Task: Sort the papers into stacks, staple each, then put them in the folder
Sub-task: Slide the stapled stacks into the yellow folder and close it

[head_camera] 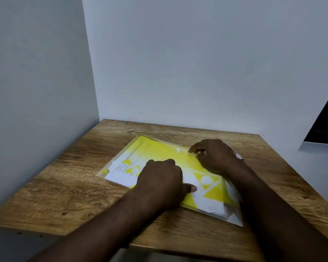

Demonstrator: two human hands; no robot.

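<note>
**Head view: both hands on the yellow folder**

Head camera looked down on two bare forearms reaching in from the near edge of the table [80,188]. The fingers [160,164] of the left hand [159,180] were curled under into a loose fist, knuckles up, with the thumb stretched out flat to the right. The fist rested on the middle of the folder [159,148], and nothing showed inside the curl. The right-hand fingers [194,148] were bent, forefinger and thumb close together, their tips at the edge of the folder's flap. Whether the right hand [216,156] pinched that edge or only pressed on it could not be told.

Just left of those fingertips sat the flap's pale round snap [178,149]. The folder was translucent yellow with pale triangle and circle shapes, and it lay flat and askew across the middle of the table. White papers [119,174] showed through it, reaching its end nearest the table's left edge, and more white showed at its end toward the near right corner.

Behind the right hand lay a slim metallic object [238,155], mostly hidden by the hand and too little seen to name.

The table's far and left edges met plain pale walls [178,63].
</note>
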